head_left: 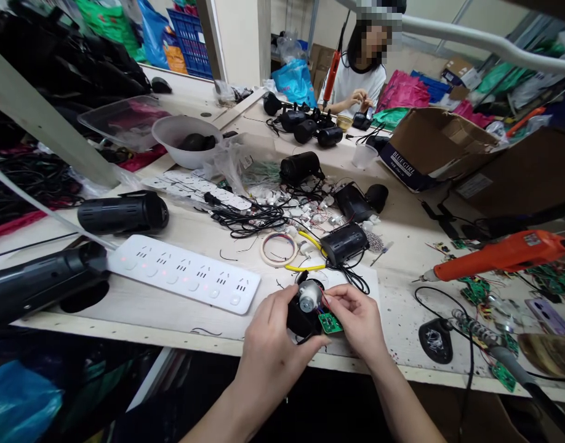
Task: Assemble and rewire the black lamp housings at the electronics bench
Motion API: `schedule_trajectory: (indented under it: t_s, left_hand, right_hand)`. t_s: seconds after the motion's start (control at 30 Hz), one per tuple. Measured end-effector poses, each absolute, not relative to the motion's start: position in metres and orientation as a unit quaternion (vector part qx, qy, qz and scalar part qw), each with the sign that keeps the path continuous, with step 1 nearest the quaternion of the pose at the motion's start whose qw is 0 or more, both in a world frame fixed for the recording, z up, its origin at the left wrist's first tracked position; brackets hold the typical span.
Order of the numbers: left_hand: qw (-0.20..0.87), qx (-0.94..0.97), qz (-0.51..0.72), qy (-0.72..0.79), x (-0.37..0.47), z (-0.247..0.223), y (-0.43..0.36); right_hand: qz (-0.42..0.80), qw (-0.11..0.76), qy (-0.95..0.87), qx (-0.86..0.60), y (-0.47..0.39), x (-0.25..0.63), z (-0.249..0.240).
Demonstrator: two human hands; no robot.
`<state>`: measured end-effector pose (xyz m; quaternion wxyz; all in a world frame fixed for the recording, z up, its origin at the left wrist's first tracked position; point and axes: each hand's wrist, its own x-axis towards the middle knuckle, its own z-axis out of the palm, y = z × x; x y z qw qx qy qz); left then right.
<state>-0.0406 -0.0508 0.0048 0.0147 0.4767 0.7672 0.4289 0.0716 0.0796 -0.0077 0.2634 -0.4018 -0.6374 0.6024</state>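
Observation:
At the front edge of the bench, my left hand (271, 335) is wrapped around a black plastic housing (298, 320). A silvery round motor (309, 298) sits in the top of this housing. Beside it hangs a small green circuit board (329, 323) on thin coloured wires. The fingertips of my right hand (356, 317) are pinched on a thin red wire (324, 295) between motor and board. My right thumb and fingers partly hide the wire's end.
A white power strip (185, 271) lies left. Beyond my hands are a tape roll (279, 249), a black cable coil (250, 218) and black housings (344, 243). An orange electric screwdriver (499, 255) and a soldering iron (508, 357) are right. Another person (356, 80) works opposite.

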Motion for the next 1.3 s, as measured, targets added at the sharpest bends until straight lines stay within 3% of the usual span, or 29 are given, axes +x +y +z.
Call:
schedule_trajectory:
  t_s: [0.77, 1.3]
  left_hand:
    - [0.039, 0.413, 0.432, 0.801, -0.048, 0.002, -0.055]
    - [0.046, 0.442, 0.388, 0.808, -0.045, 0.002, -0.056]
  right_hand:
    - [0.542, 0.270, -0.700, -0.378, 0.074, 0.060, -0.006]
    - [0.590, 0.247, -0.687, -0.345, 0.066, 0.076, 0.000]
